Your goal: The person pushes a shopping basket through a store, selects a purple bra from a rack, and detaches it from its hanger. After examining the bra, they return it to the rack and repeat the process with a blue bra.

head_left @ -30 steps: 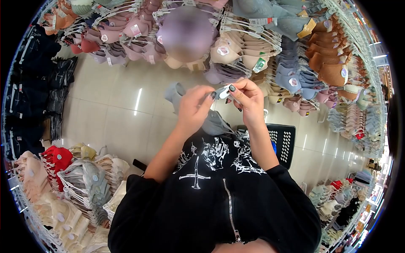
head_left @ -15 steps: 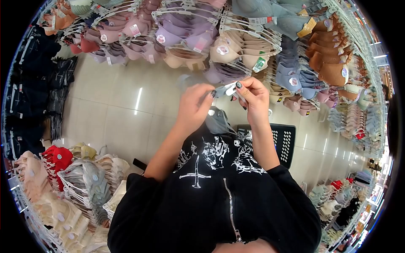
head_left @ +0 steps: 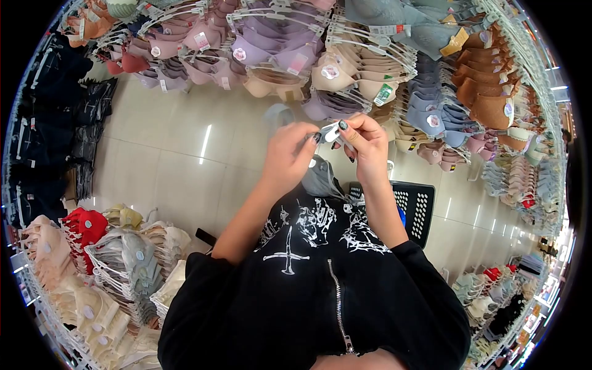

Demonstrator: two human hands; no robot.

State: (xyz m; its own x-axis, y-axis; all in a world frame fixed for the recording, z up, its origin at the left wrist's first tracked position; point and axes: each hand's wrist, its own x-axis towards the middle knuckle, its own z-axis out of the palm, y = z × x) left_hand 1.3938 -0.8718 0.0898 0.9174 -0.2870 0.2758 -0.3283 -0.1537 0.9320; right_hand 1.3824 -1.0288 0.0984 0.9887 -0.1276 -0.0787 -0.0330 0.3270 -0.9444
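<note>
My left hand and my right hand meet in front of my chest, both pinching a small white plastic hanger clip. A grey bra hangs down from the clip between my forearms, with one grey cup showing above my left hand. My nails are painted dark. Both hands are closed on the clip and the garment.
Racks of bras on white hangers fill the far side and the right. More bras lie stacked at the lower left, and dark garments hang at the left. A black perforated basket stands on the glossy tiled floor.
The grey bra's cup has swung from beside my left hand to above it, and the fabric now hangs lower between my arms. Both hands stay on the clip.
</note>
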